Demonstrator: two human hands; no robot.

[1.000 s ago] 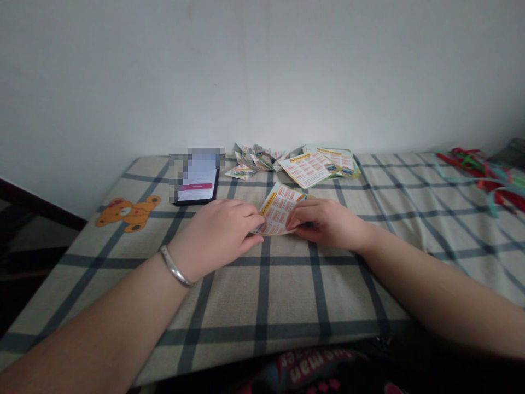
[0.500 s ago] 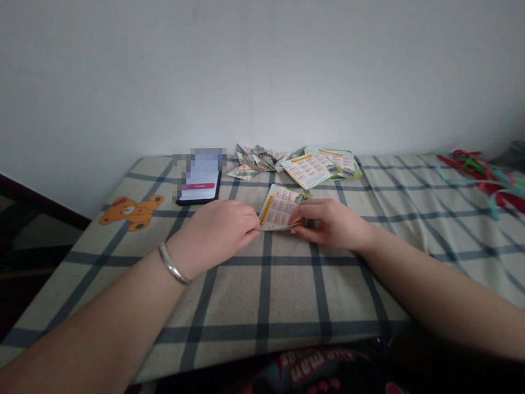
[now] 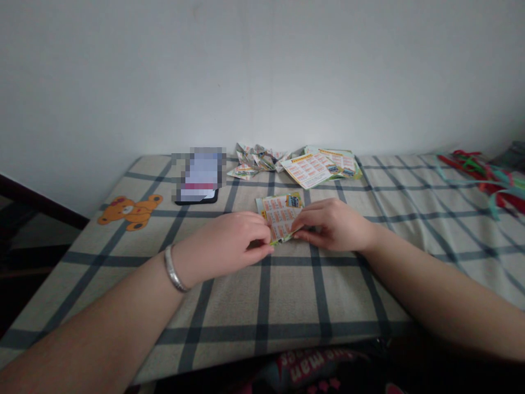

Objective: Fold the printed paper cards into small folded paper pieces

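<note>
Between my two hands is a small printed paper sheet (image 3: 280,214) with orange and white blocks of text, a green edge and a small picture in its far right corner. My left hand (image 3: 229,238), with a silver bangle (image 3: 174,268) at the wrist, pinches the sheet's near left side between thumb and fingers. On the right side, my right hand (image 3: 332,223) grips the sheet with thumb and fingertips. The sheet is just over the checked tablecloth (image 3: 287,298); its near edge looks raised or bent. The fingertips partly cover both sides.
Behind the sheet lie several crumpled or folded papers (image 3: 258,158) and a stack of flat printed sheets (image 3: 309,169). A phone (image 3: 200,178) lies to their left, near a bear figure (image 3: 130,211). Coloured ribbons (image 3: 484,175) sit at the far right. A wall (image 3: 262,76) borders the back.
The sheet has turned, so its picture corner now shows at the far side. My left hand has shifted slightly right and nearer to me; my right hand stays almost in place.
</note>
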